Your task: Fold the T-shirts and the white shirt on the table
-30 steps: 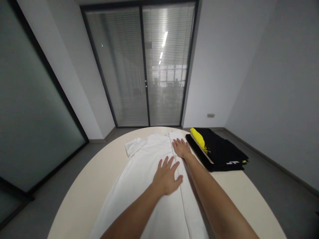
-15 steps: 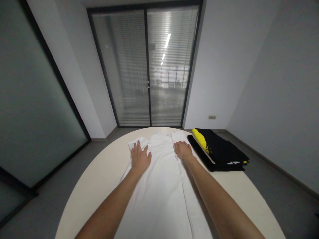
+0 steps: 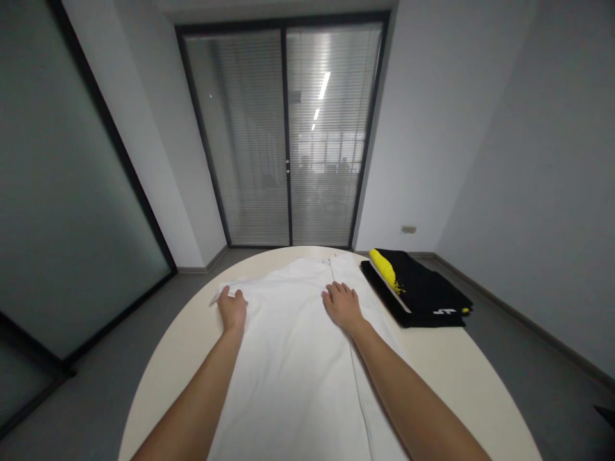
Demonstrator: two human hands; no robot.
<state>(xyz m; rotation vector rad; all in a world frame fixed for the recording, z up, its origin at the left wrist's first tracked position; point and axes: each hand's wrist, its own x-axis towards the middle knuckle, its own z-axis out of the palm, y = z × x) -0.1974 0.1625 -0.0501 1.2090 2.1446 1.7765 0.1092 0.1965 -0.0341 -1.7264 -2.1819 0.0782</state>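
A white shirt [image 3: 298,358] lies spread along the table, with a long fold running down its right side. My left hand [image 3: 233,310] is at the shirt's far left corner, fingers curled on the sleeve cloth and the thumb raised beside them; the fingertips are partly hidden. Flat on the cloth near the right fold rests my right hand [image 3: 343,305], its fingers stretched out and a little apart. Both forearms reach over the shirt from the near side.
A stack of folded black clothes [image 3: 427,291] with a yellow patch and white marks lies on the right of the round cream table [image 3: 461,384]. Beyond the table's far edge stands a dark-framed glass door [image 3: 288,128] with blinds.
My left hand has moved left, drawing the folded sleeve corner outward so the cloth spreads wider there. My right hand has slid slightly nearer and left, still flat.
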